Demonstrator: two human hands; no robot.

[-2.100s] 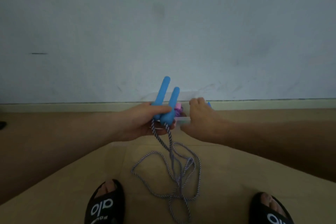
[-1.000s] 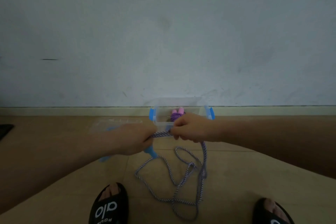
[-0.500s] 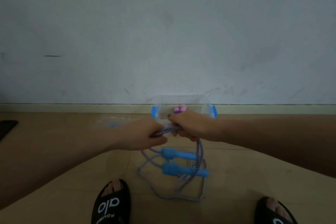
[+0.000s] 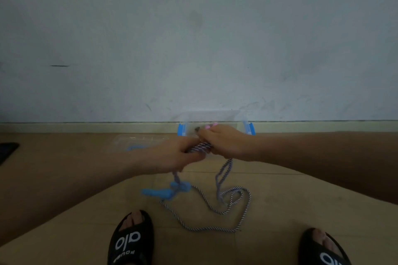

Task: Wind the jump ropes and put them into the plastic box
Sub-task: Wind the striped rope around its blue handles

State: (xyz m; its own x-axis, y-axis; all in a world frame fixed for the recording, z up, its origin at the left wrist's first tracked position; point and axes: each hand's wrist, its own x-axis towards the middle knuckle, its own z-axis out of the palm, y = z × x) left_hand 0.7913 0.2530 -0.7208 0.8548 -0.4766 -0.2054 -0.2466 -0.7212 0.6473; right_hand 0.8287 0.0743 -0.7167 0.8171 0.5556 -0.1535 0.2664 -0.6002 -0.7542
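A purple-and-white twisted jump rope (image 4: 234, 206) with blue handles (image 4: 165, 192) hangs between my hands. My left hand (image 4: 172, 156) and my right hand (image 4: 226, 142) both grip a bunch of its strands (image 4: 201, 148) held taut between them. The handles dangle below my left hand, blurred. Loose loops trail on the floor in front of my feet. Behind my hands stands the clear plastic box (image 4: 215, 117) with blue clips (image 4: 182, 129), against the wall. Pink handles (image 4: 210, 126) of another rope show inside it, just above my right hand.
The box's clear lid (image 4: 137, 142) lies on the floor left of the box. A dark flat object (image 4: 7, 150) sits at the far left edge. My feet in black slides (image 4: 131, 241) stand on the tiled floor. A grey wall rises right behind the box.
Two seconds ago my left hand held the handles upright; now both hands grip rope strands. The dangling handles swung left and the floor loops shifted to the right.
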